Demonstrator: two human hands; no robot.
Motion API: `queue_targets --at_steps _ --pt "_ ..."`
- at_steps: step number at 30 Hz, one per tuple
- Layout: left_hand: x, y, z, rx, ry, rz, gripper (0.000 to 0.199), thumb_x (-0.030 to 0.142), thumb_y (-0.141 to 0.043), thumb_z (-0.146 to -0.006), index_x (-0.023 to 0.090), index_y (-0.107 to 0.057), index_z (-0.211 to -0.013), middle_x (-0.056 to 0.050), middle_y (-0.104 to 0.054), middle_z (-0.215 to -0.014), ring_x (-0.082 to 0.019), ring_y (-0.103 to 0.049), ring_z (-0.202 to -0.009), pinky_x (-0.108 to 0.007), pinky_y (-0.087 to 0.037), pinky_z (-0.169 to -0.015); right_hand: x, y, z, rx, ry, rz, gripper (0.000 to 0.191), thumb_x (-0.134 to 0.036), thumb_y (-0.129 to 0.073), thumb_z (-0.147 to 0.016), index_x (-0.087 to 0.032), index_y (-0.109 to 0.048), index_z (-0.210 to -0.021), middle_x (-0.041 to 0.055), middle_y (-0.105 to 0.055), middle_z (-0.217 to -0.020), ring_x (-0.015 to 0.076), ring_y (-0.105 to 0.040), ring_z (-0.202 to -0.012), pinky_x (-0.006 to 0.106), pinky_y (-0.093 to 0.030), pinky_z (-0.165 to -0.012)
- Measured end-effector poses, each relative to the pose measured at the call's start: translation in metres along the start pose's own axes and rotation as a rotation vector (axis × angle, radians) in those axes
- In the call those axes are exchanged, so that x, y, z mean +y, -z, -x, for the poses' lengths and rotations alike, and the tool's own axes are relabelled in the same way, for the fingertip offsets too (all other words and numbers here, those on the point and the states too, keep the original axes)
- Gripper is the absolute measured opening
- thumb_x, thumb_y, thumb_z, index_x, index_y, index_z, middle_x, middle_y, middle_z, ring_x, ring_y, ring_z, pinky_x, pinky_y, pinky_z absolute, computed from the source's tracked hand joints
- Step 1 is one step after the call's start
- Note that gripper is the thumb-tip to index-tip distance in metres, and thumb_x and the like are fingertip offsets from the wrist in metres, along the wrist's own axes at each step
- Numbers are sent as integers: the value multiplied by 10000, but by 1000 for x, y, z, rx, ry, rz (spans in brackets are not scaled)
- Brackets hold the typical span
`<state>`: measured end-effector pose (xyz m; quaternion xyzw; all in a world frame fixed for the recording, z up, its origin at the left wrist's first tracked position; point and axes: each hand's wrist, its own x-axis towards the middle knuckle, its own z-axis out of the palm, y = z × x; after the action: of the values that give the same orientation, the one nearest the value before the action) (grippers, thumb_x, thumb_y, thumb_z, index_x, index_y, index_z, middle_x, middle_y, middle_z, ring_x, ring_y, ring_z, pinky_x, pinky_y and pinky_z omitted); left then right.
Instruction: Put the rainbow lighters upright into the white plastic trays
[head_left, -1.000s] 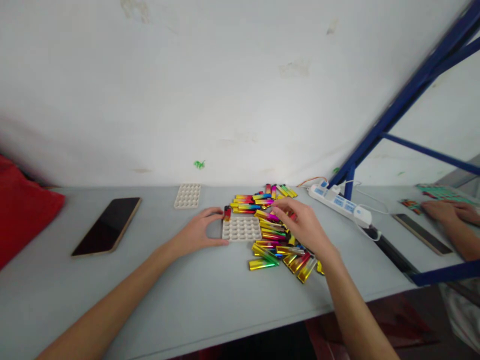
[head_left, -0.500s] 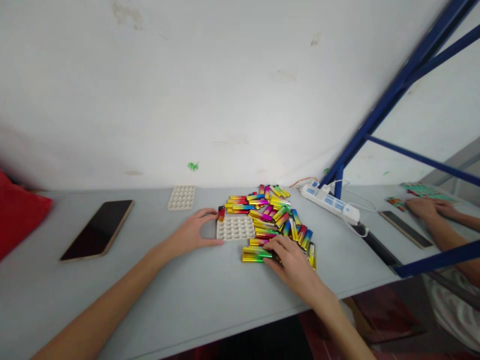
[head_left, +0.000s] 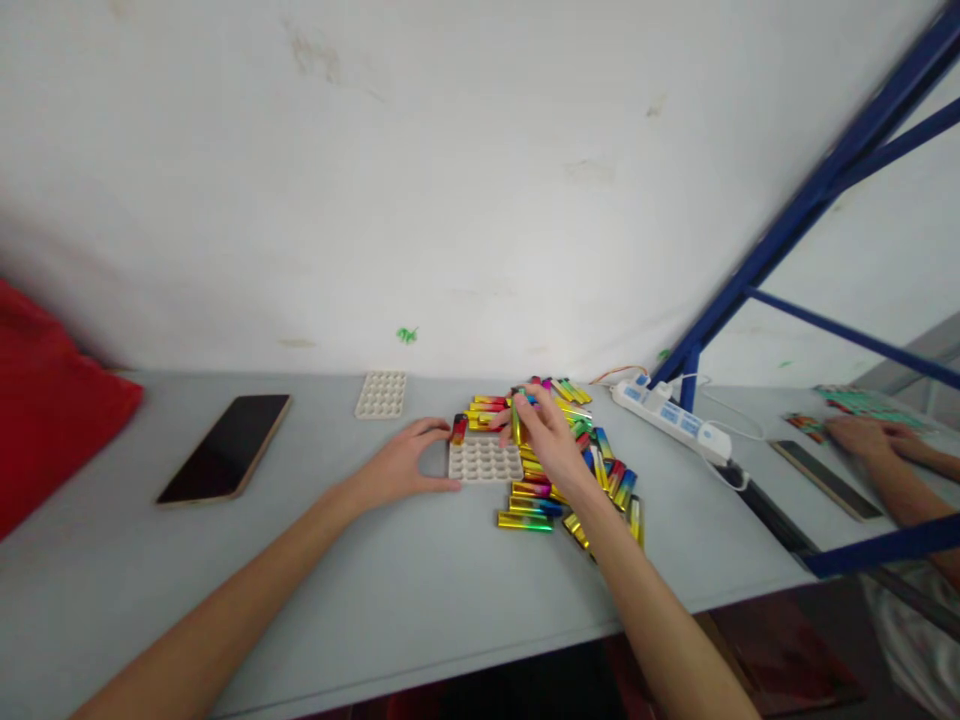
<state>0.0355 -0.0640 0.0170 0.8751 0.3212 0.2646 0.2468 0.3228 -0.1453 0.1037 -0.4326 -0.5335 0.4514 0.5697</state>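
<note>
Evidently for steadiness, your left hand (head_left: 397, 465) curves open around one end of the white tray (head_left: 486, 462), where a standing lighter (head_left: 459, 430) sits; your right hand (head_left: 551, 440) pinches another lighter (head_left: 516, 427) upright beside the loose pile (head_left: 531, 490).

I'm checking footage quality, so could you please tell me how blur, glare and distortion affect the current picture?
Head view: glints on the shiny lighters; head view: soft detail in the pockets of the near tray; head view: the left forearm seemingly stretched toward the lower edge.
</note>
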Motion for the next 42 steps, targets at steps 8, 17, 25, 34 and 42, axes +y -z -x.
queue_targets --at_steps 8,17,25,34,42 --pt "0 -1 3 -5 12 8 812 739 -1121 -871 289 -895 -1508 -159 -817 -1702 -452 -793 -1586 -615 -618 -1446 22 -37 -4 120 88 431 573 -850 -633 -1123 -316 -578 -924 -37 -591 -758 218 -575 -767 327 -460 -707" --pt "2 3 3 -31 28 5 847 792 -1066 -906 292 -882 -1565 -162 -785 -1761 -466 -771 -1622 -621 -597 -1469 21 -40 13 111 46 640 486 -414 -695 -1067 -311 -429 -673 -62 -433 -610 175 -424 -659 329 -328 -669" --pt "-2 4 4 -26 30 -12 826 813 -1057 -906 302 -877 -1529 -157 -786 -1753 -464 -778 -1608 -628 -615 -1450 25 -36 11 137 75 629 410 -453 -710 -1182 -312 -553 -830 -33 -608 -731 224 -597 -746 324 -427 -750" --pt "1 6 5 -34 29 -9 803 761 -1060 -927 300 -871 -1556 -157 -781 -1762 -458 -764 -1629 -634 -595 -1470 32 -32 10 -41 227 741 386 -467 -669 -1277 -302 -574 -941 65 -758 -1036 277 -754 -1042 363 -585 -985" --pt "3 7 5 -44 35 -17 839 784 -1057 -923 292 -864 -1575 -173 -775 -1781 -473 -758 -1646 -646 -602 -1463 35 -32 10 -97 147 748 449 -541 -723 -1305 -299 -622 -940 -3 -737 -801 251 -760 -812 316 -528 -816"
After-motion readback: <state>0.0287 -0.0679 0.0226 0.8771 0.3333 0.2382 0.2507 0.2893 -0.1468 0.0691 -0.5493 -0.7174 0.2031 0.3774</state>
